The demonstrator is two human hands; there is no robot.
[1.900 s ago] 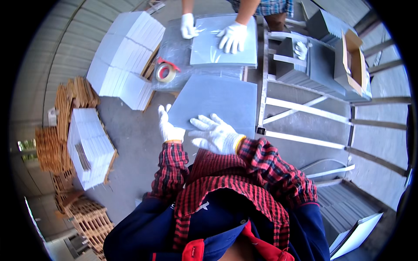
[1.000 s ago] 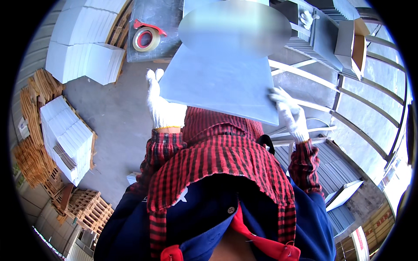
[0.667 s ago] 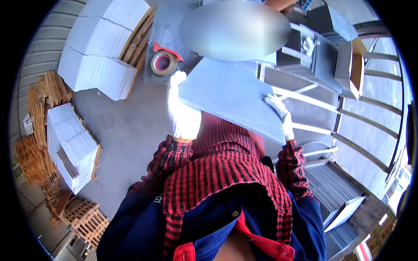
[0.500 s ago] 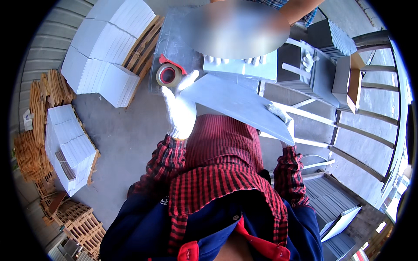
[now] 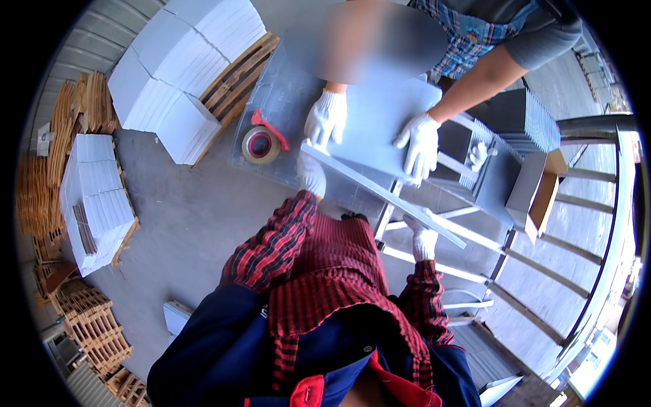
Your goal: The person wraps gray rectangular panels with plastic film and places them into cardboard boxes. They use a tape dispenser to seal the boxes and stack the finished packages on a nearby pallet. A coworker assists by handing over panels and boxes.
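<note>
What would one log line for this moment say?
left hand: grips grey sheet | right hand: grips sheet | sheet: edge-on | co-worker's gloves: on another sheet

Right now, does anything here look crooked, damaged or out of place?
Only the flat grey sheet: it is tipped nearly edge-on between the left hand and right hand, not flat like the sheet under the co-worker's gloved hands. Nothing looks spilled or broken.

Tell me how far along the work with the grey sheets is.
Done: one grey sheet lies flat on the table, pressed down by a co-worker's gloved hands. In hand: the person's left hand and right hand hold a second sheet, seen edge-on above the table edge. Left: that sheet is not yet laid down; the tape roll sits untouched, and white stacks wait on pallets.
</note>
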